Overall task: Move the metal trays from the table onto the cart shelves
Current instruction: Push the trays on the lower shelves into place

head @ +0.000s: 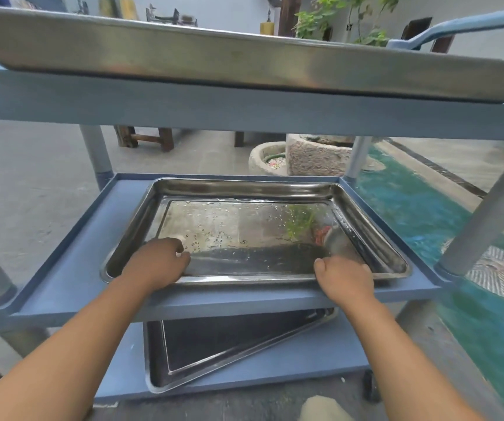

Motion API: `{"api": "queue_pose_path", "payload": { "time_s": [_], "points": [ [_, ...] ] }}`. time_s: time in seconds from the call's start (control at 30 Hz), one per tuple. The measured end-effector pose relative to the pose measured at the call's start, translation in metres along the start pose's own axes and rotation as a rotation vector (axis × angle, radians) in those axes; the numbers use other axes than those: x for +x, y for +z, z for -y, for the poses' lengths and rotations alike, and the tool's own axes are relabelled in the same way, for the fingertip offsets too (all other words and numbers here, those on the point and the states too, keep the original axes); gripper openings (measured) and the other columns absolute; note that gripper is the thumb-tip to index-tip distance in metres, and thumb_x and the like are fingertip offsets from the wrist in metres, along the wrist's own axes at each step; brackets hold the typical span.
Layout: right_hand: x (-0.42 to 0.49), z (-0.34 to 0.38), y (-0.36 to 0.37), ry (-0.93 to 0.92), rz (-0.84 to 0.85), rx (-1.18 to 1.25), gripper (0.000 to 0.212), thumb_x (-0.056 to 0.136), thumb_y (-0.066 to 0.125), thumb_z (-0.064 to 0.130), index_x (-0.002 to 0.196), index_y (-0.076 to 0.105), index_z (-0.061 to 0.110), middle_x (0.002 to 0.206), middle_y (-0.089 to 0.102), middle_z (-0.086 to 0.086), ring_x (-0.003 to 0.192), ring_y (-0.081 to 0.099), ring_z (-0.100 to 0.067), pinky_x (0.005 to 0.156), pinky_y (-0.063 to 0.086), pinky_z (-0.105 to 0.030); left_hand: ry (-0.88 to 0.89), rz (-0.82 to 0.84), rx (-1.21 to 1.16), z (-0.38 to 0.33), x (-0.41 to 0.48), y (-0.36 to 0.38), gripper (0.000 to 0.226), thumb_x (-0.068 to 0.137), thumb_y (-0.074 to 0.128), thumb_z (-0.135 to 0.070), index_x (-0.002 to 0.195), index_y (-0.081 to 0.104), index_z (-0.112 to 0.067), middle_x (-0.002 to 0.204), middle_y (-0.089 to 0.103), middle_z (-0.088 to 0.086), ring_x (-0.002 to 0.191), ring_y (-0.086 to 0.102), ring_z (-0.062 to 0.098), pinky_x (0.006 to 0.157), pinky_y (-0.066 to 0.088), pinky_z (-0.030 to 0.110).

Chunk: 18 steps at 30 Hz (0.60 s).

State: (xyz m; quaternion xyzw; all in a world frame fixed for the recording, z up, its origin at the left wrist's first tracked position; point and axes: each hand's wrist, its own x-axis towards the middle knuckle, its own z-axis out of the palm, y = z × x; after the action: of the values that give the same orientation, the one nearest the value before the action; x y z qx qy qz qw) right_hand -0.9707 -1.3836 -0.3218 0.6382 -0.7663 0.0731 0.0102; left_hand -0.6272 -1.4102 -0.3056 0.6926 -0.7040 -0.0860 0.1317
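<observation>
Tray (244,189) on mid shelf (71,275), prob. gripped

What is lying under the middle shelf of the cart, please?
Another metal tray lies on the bottom shelf, turned at an angle. Its far part is hidden behind the middle shelf.

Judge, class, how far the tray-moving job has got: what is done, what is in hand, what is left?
Done: one tray sits on the cart's top shelf and another on the bottom shelf. In hand: the left hand and right hand grip the near rim of the wet tray on the middle shelf. Left: unknown; the table is out of view.
</observation>
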Motion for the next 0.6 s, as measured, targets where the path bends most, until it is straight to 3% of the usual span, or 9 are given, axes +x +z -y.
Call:
{"api": "queue_pose_path", "payload": {
  "time_s": [0.13, 0.4, 0.6],
  "points": [
    [-0.013, 0.002, -0.001, 0.000, 0.005, 0.011, 0.044, 0.096, 0.023, 0.032, 0.069, 0.056, 0.019, 0.069, 0.050, 0.000, 0.070, 0.052, -0.024, 0.076, 0.034, -0.038, -0.001, -0.001, 0.008, 0.008, -0.013, 0.002, 0.032, 0.092, 0.043, -0.046, 0.094, 0.065, -0.023, 0.091, 0.070, 0.002, 0.078, 0.062, 0.021, 0.075, 0.054, 0.036],
    [-0.023, -0.002, -0.001, -0.027, -0.026, 0.085, 0.039, 0.096, 0.030, 0.034, 0.065, 0.049, 0.019, 0.064, 0.051, 0.004, 0.067, 0.052, -0.023, 0.074, 0.035, -0.037, 0.013, -0.086, 0.045, 0.016, -0.029, 0.006, 0.033, 0.094, 0.041, -0.045, 0.102, 0.067, -0.026, 0.091, 0.070, 0.000, 0.077, 0.063, 0.020, 0.073, 0.054, 0.035],
    [-0.010, -0.013, -0.010, -0.011, 0.040, 0.156, 0.031, 0.091, 0.044, 0.046, 0.083, 0.063, 0.022, 0.074, 0.063, 0.004, 0.073, 0.061, -0.022, 0.063, 0.047, -0.033, 0.041, -0.098, 0.032, 0.019, -0.027, 0.002, 0.033, 0.096, 0.043, -0.049, 0.099, 0.066, -0.025, 0.090, 0.071, 0.000, 0.080, 0.065, 0.021, 0.074, 0.055, 0.037]
  ]
}}
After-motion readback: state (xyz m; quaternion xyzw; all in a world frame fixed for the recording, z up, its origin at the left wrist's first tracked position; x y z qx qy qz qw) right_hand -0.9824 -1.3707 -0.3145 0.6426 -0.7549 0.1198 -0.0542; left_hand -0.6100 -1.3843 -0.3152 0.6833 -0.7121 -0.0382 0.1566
